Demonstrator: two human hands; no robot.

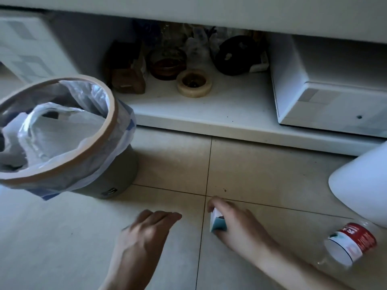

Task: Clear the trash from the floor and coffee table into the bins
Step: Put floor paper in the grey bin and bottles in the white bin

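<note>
Down on the tiled floor (261,174), the right hand (236,225) has closed around a small white and teal carton (217,222), fingers (217,203) curled over its top and the thumb underneath, so the carton is pinched between them right at a crossing of the tile seams. The left hand (146,233) hovers just beside it, empty, its fingers held loosely together and pointing toward the carton; motion blur hides whether it touches the floor.

The lined bin (69,130) stands up and to the left of both hands, its open mouth tilted toward us, with crumpled plastic already inside. So the carton has to travel leftward and away, past the left hand, to reach that mouth. The left hand is nearer the bin, but the right one has the grip.

A clear plastic bottle (349,243) with a red and white label lies on its side near the right forearm, its long axis running diagonally toward the lower left. It looks like the next piece to collect, and the right hand is much closer to it.
</note>
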